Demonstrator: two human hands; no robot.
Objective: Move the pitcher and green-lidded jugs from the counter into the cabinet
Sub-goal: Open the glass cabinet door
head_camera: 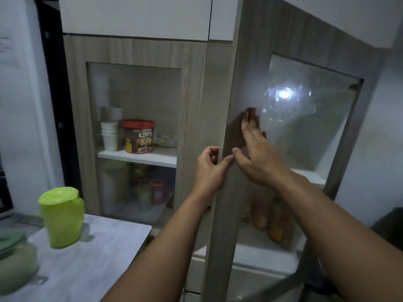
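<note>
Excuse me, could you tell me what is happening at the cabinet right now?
A person is working the right-hand cabinet door, which stands ajar. The left hand grips its edge while the right hand lies flat against its frame beside the frosted glass. Nothing is being carried. The lime-green pitcher and a green-lidded jug both sit on the counter, so the moving has not started.

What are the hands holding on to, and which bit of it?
The left hand pinches the free edge of the right cabinet door. The right hand lies flat against that door's front, not gripping. Neither holds the green pitcher.
</note>
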